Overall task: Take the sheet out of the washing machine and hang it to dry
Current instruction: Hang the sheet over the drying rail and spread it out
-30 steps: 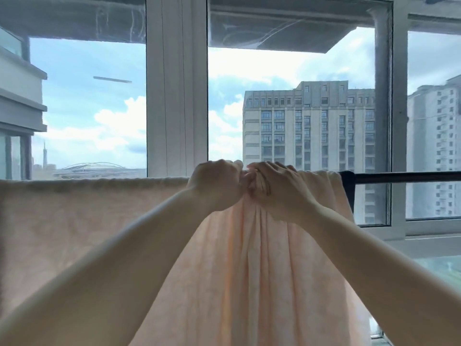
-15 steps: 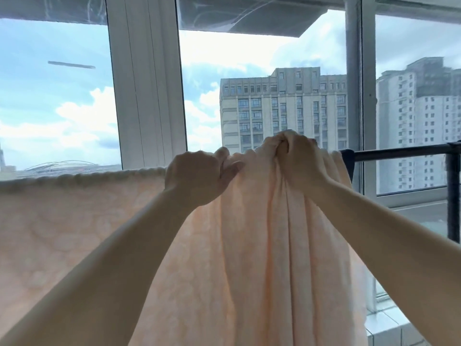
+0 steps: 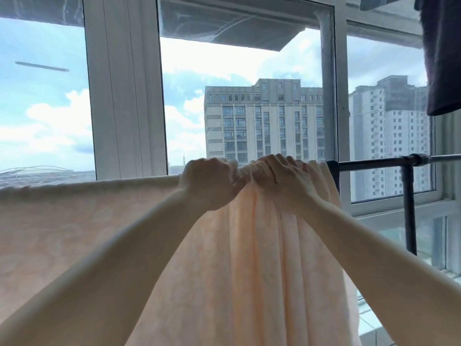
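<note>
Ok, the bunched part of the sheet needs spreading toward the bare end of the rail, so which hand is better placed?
Probably the right hand: it grips the bunched sheet nearest the bare rail.

A dark metal drying rail [image 3: 379, 162] runs horizontally across the middle right of the frame, with a vertical post [image 3: 410, 208] descending from it at right. A pale peach sheet [image 3: 74, 233] is draped over the rail, spread flat at left and gathered into folds at centre.
</note>
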